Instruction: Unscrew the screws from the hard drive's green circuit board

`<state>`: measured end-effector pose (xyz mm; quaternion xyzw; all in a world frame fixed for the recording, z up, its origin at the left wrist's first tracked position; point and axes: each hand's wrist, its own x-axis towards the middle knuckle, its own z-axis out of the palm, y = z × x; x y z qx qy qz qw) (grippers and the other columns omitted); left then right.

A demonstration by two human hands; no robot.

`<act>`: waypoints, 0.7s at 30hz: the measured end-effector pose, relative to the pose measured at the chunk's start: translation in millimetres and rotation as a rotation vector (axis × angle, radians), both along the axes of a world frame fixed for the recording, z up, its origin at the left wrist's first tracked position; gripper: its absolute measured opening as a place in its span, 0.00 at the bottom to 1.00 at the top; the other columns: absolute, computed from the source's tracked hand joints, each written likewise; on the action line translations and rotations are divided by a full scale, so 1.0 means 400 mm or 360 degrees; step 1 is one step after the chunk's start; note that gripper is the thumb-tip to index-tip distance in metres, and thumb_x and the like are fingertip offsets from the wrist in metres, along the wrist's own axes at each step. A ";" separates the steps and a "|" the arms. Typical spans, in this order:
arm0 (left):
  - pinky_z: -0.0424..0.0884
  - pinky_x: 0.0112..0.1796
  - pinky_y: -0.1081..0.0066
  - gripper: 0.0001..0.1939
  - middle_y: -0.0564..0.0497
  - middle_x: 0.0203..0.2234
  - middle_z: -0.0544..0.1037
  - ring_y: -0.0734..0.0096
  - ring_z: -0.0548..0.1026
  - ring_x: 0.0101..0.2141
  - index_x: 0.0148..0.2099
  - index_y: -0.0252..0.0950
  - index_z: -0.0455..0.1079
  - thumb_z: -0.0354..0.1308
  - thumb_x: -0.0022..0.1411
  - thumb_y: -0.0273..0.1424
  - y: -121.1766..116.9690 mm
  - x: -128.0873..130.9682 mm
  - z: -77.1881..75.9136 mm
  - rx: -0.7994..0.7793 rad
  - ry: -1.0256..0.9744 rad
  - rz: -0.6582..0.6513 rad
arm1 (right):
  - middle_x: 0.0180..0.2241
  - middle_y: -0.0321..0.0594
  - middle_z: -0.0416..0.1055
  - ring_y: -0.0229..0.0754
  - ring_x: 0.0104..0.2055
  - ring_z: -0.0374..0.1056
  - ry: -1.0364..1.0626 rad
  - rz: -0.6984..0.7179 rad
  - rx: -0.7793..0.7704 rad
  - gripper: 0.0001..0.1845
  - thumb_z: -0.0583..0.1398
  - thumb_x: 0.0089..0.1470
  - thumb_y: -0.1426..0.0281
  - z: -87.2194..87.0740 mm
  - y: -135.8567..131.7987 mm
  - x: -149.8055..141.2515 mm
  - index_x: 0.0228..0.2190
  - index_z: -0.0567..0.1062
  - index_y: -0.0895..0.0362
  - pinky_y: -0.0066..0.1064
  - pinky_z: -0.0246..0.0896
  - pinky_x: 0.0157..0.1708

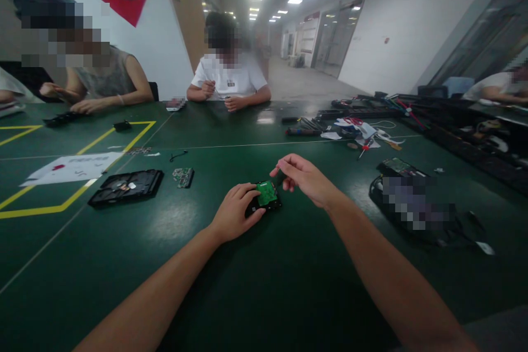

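A hard drive (267, 193) lies on the green table with its green circuit board facing up. My left hand (237, 209) grips it from the left, fingers over the far edge and thumb along the near edge. Above the drive's right side, my right hand (303, 176) pinches a dark, upright handle, apparently a screwdriver (280, 178). Its tip is too small to make out, so I cannot tell whether it touches the drive.
Left of my hands are a small circuit board piece (182, 177), a black plastic casing (127, 187) and a white sheet (74, 168). Cables and tools (307, 127) lie at the far right, with a black bag-like object (412, 206) nearer. Two people sit opposite.
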<state>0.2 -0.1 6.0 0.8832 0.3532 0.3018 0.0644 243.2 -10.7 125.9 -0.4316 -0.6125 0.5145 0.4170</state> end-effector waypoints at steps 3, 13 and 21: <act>0.67 0.60 0.45 0.23 0.42 0.58 0.72 0.48 0.70 0.59 0.61 0.41 0.69 0.61 0.68 0.42 0.003 0.000 -0.005 0.0019 0.0016 0.0005 | 0.37 0.37 0.75 0.34 0.28 0.66 -0.0039 0.0000 0.0042 0.14 0.62 0.63 0.55 -0.008 0.009 0.006 0.39 0.76 0.53 0.27 0.60 0.26; 0.67 0.60 0.44 0.23 0.42 0.57 0.73 0.48 0.70 0.59 0.61 0.42 0.69 0.61 0.68 0.42 0.002 0.003 -0.002 0.0014 0.0026 0.0007 | 0.39 0.42 0.78 0.35 0.28 0.66 -0.0064 -0.0139 0.0064 0.16 0.65 0.60 0.55 -0.001 0.012 0.016 0.37 0.77 0.55 0.29 0.59 0.25; 0.67 0.60 0.46 0.23 0.42 0.58 0.72 0.49 0.70 0.59 0.61 0.41 0.69 0.62 0.68 0.43 0.001 0.001 0.001 0.0009 0.0037 0.0013 | 0.24 0.34 0.69 0.35 0.24 0.64 -0.0116 -0.0084 0.0067 0.16 0.62 0.62 0.55 0.003 -0.002 0.000 0.40 0.79 0.54 0.28 0.55 0.22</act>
